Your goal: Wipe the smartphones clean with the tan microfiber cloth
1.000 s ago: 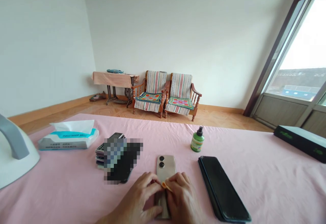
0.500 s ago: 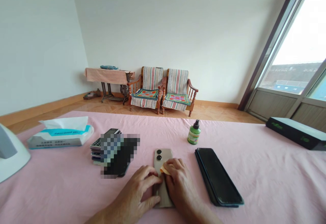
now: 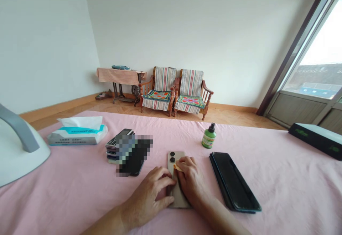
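Observation:
A beige phone point(image 3: 179, 198) lies back up on the pink cloth, its two round camera lenses at the far end. My left hand point(image 3: 149, 197) holds the phone along its left side, thumb near the lower end and fingers bent onto the edge. Bunched under the fingers of my right hand point(image 3: 192, 179) is a small yellow cloth point(image 3: 176, 167), pressed on the phone's back just below the lenses. Part of the cloth and the phone's right side are hidden by that hand. To the right, a dark phone point(image 3: 235, 181) lies face up on another dark flat device.
Beyond the phone stands a green spray bottle point(image 3: 208, 137). On the left are a stack of devices point(image 3: 114, 146), partly pixelated, a tissue pack point(image 3: 77, 135) and a white appliance point(image 3: 24, 153) with a grey handle. A black-sided box point(image 3: 315, 140) sits far right.
The whole view has turned slightly left, so things appear farther right. My right hand with the cloth has slid a little toward the phone's lenses. My left hand stays at the phone's edge.

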Demonstrator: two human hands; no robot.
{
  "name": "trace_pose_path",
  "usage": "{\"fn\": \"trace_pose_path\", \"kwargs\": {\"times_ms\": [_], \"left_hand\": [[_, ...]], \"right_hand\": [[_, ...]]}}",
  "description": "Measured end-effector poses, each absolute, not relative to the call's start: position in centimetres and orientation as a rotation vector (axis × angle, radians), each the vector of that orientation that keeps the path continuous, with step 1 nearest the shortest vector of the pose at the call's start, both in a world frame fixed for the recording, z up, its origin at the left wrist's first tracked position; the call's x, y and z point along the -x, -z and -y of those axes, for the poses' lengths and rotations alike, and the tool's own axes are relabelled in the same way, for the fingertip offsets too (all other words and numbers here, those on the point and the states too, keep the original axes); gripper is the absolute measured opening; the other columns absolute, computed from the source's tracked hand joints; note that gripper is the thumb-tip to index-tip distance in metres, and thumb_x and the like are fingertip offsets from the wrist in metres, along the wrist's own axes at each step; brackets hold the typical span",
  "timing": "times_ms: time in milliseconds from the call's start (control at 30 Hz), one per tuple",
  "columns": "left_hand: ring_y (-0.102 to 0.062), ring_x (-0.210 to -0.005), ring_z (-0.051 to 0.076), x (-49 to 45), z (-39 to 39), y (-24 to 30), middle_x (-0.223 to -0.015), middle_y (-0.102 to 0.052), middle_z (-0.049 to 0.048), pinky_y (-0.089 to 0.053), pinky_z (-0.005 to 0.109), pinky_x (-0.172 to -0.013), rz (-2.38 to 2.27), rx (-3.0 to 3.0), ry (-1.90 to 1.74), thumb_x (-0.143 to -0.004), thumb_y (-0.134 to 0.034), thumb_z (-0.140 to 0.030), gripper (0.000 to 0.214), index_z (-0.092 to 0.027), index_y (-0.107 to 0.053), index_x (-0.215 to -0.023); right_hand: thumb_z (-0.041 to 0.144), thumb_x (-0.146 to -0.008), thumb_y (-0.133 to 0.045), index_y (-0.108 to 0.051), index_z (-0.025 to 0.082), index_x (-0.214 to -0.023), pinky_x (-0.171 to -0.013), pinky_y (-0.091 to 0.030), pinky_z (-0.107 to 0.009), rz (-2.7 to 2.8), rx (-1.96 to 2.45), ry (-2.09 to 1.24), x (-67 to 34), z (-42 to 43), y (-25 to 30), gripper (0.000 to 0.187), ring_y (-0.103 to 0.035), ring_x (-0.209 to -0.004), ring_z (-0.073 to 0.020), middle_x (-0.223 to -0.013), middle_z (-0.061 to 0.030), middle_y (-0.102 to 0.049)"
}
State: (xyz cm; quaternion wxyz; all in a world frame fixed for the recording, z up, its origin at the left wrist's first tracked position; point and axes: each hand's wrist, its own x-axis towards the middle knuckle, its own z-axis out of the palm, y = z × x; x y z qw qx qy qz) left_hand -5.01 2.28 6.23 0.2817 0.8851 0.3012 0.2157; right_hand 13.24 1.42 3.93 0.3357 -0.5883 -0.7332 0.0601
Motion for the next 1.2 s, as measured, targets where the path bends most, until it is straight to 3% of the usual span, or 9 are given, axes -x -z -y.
{"fn": "trace_pose_path", "kwargs": {"times_ms": [267, 833, 1033, 1200], "left_hand": [[-0.052, -0.108, 0.024, 5.0, -2.2, -6.2, -0.111, -0.056, 0.0055, -0.041, 0.035, -0.099, -0.816, -2.362, -0.596, -0.080, -0.068, -0.020, 0.030, -0.024, -0.065, -0.110], [-0.051, -0.110, 0.023, 4.3, -1.7, -6.4, -0.112, -0.057, 0.0039, -0.040, 0.034, -0.100, -0.921, -2.246, -0.622, -0.073, -0.068, -0.010, 0.033, -0.025, -0.067, -0.101], [-0.052, -0.109, 0.024, 4.3, -1.6, -6.0, -0.112, -0.057, 0.0038, -0.041, 0.033, -0.099, -0.941, -2.264, -0.617, -0.071, -0.070, -0.010, 0.034, -0.025, -0.067, -0.102], [-0.051, -0.111, 0.023, 4.4, -1.8, -6.0, -0.114, -0.056, 0.0037, -0.040, 0.032, -0.101, -0.936, -2.238, -0.593, -0.071, -0.070, -0.010, 0.035, -0.025, -0.066, -0.103]], "right_hand": [[0.008, -0.087, -0.050, -0.068, 0.020, -0.089, -0.082, -0.038, -0.028, 1.945, 1.629, -0.072, -12.6, -3.0, -4.8, 0.022, -0.052, -0.093, -0.0188, -0.097, -0.0051, -0.064], [0.004, -0.081, -0.051, -0.065, 0.021, -0.071, -0.078, -0.040, -0.030, 1.939, 1.623, -0.101, -12.4, -2.8, -4.6, 0.024, -0.052, -0.086, -0.0198, -0.087, -0.0050, -0.063], [0.002, -0.080, -0.048, -0.067, 0.021, -0.078, -0.079, -0.040, -0.031, 1.917, 1.648, -0.099, -12.6, -4.1, -5.1, 0.026, -0.053, -0.089, -0.0207, -0.092, -0.0059, -0.064], [0.002, -0.079, -0.049, -0.066, 0.020, -0.071, -0.077, -0.039, -0.031, 1.930, 1.651, -0.117, -12.4, -3.8, -5.2, 0.026, -0.053, -0.087, -0.0207, -0.088, -0.0065, -0.063]]}}
